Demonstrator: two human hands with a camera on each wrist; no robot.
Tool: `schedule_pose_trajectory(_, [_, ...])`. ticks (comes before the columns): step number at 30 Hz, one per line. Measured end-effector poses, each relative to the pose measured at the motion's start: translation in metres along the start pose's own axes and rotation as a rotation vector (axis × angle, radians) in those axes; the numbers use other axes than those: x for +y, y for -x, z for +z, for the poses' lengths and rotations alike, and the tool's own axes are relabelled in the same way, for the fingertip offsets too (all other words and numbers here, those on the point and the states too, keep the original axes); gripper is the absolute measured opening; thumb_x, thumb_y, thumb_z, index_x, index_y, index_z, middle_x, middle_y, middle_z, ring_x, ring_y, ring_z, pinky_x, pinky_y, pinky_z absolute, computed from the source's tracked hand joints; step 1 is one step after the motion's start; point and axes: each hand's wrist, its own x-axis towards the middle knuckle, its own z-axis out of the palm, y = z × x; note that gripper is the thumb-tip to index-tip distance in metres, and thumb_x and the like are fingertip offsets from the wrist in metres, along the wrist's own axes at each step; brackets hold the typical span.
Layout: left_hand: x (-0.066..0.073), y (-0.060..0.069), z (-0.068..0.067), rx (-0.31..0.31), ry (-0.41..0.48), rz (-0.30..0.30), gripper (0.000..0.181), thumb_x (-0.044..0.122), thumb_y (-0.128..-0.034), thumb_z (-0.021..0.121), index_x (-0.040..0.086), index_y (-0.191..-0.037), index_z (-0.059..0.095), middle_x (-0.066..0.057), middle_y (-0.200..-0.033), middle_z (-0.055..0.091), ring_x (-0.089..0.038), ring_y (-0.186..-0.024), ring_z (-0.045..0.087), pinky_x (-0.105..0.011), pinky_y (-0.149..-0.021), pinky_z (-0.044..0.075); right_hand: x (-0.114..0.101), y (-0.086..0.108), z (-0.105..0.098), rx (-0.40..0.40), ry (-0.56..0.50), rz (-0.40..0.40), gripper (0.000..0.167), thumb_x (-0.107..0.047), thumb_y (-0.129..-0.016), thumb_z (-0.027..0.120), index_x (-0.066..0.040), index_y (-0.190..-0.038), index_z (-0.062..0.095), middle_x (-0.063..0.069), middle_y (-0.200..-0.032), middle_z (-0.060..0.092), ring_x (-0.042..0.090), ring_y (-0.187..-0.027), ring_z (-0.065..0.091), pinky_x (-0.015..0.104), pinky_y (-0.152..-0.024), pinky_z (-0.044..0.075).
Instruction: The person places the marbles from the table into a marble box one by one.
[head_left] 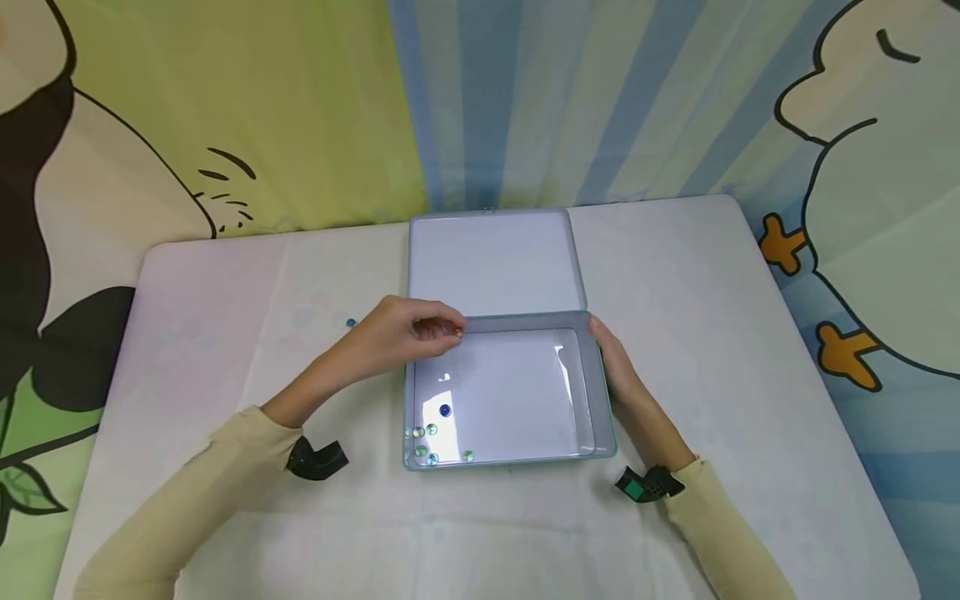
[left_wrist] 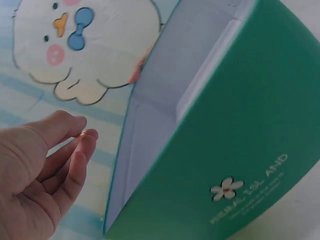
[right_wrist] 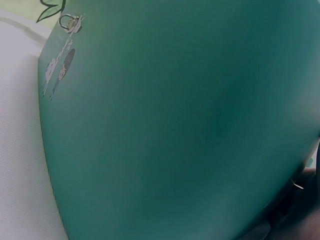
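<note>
A green box with a pale inside (head_left: 517, 392) stands on the table, its lid (head_left: 495, 258) folded open toward the back. Over the box's back left corner, my left hand (head_left: 408, 333) pinches a small orange marble (head_left: 459, 332) between thumb and fingertips. The marble is mostly hidden by the fingers. My right hand (head_left: 621, 367) grips the box at its back right corner. In the box's front left part lie several clear green marbles (head_left: 418, 451) and a dark blue marble (head_left: 446, 410). The right wrist view is mostly filled by the green outer face (right_wrist: 165, 120).
A blue marble (head_left: 351, 322) lies on the white tabletop (head_left: 330, 517) left of the box, beyond my left forearm. Cartoon-printed curtains (head_left: 300, 108) hang along the table's back and sides.
</note>
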Motion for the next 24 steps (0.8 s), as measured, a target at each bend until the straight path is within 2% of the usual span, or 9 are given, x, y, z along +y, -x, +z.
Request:
schedule_pose_trajectory(3, [0.003,-0.015,0.011,-0.061,-0.016,0.038,0.015,0.012,-0.0869,0.071,0.014,-0.102,0.073,0.006,-0.09,0.072,-0.004,-0.074,0.06,-0.019,-0.067,0.052,0.0,0.0,0.0,0.001,-0.003,0.004,0.07,-0.06,-0.099,0.021,-0.012,-0.15,0.028,0.008,-0.112,0.044,0.018,-0.097,0.047,0.034,-0.084,0.041])
schedule_pose_trajectory(7, [0.008,-0.035,0.024,-0.137,-0.046,0.098,0.015,0.013,-0.0887,0.068,0.013,-0.102,0.074,0.005,-0.091,0.073,-0.003,-0.075,0.061,-0.019,-0.066,0.052,0.001,0.001,-0.001,0.005,-0.001,0.007,0.071,-0.06,-0.099,0.021,-0.013,-0.153,0.024,0.013,-0.127,0.041,0.019,-0.107,0.043,0.035,-0.092,0.035])
schedule_pose_trajectory(10, [0.011,-0.049,0.035,-0.195,-0.054,0.118,0.017,0.013,-0.0894,0.067,0.011,-0.104,0.074,0.004,-0.091,0.074,-0.003,-0.076,0.061,-0.018,-0.068,0.052,0.001,0.001,-0.002,0.009,0.008,0.002,0.071,-0.059,-0.099,0.02,-0.013,-0.154,0.022,0.015,-0.131,0.039,0.019,-0.109,0.04,0.035,-0.094,0.032])
schedule_pose_trajectory(17, [0.018,-0.078,0.063,-0.353,-0.099,0.108,0.02,0.012,-0.0905,0.064,0.006,-0.108,0.072,0.002,-0.089,0.073,-0.005,-0.077,0.062,-0.015,-0.069,0.049,0.0,0.001,-0.002,0.01,-0.007,0.003,0.068,-0.056,-0.101,0.022,-0.006,-0.145,0.032,0.004,-0.099,0.05,0.011,-0.083,0.054,0.028,-0.073,0.047])
schedule_pose_trajectory(22, [0.015,-0.096,0.088,-0.401,-0.107,0.095,0.019,0.011,-0.0896,0.064,0.006,-0.105,0.073,0.0,-0.086,0.072,-0.004,-0.072,0.06,-0.013,-0.065,0.046,-0.001,0.0,-0.002,0.002,0.005,0.009,0.069,-0.058,-0.1,0.021,-0.005,-0.143,0.034,0.004,-0.1,0.05,0.009,-0.082,0.055,0.025,-0.07,0.048])
schedule_pose_trajectory(24, [0.011,-0.101,0.1,-0.416,-0.097,0.091,0.018,0.009,-0.0881,0.064,0.005,-0.103,0.073,-0.001,-0.084,0.072,-0.003,-0.07,0.059,-0.012,-0.064,0.046,-0.002,0.0,-0.002,-0.003,0.011,0.009,0.07,-0.059,-0.1,0.019,-0.007,-0.145,0.033,0.005,-0.105,0.048,0.01,-0.086,0.054,0.025,-0.073,0.047])
